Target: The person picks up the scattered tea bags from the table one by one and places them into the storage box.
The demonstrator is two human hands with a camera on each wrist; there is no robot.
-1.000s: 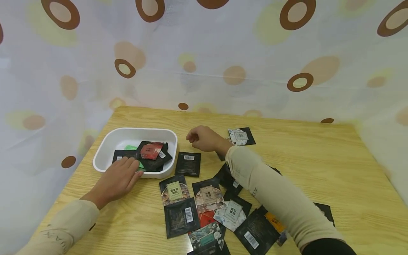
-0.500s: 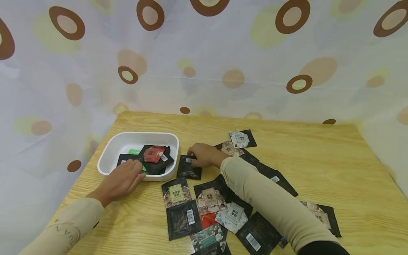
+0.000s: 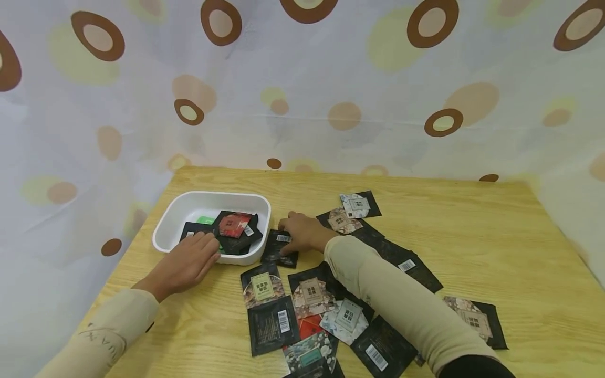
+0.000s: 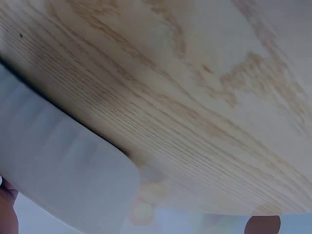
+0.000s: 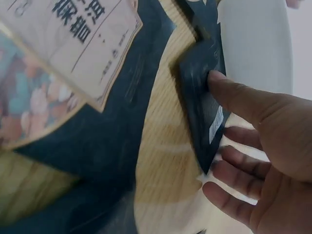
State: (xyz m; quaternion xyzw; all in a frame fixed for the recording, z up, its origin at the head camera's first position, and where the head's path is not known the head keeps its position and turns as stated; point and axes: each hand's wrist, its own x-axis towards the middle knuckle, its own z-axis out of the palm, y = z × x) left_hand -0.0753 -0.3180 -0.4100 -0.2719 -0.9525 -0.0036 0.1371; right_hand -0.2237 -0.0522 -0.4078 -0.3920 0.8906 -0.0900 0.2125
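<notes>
My left hand [image 3: 186, 265] grips the front rim of a white plastic tray [image 3: 222, 194], its fingers over the edge. The left wrist view shows the tray's outer wall [image 4: 63, 151] and a bit of the hand at the lower left. Inside the tray lie several tea sachets, a red-labelled one [image 3: 233, 226] on top. Just right of the tray, my right hand [image 3: 304, 233] pinches a black tea sachet [image 3: 273, 254], back side with barcode up. In the right wrist view the thumb presses the face of this sachet [image 5: 197, 87], fingers at its edge.
Many sachets lie loosely spread on the wooden table [image 3: 203, 336]: a yellow-labelled one [image 3: 261, 286], a barcoded black one [image 3: 273, 325], and a grey-white one [image 3: 356, 205] farther back. One brown-patterned sachet [image 3: 475, 320] sits apart at right. A dotted curtain [image 3: 307, 79] hangs behind.
My right hand has come down onto the black sachet beside the tray and taken hold of it. The tray has shifted slightly right, together with my left hand.
</notes>
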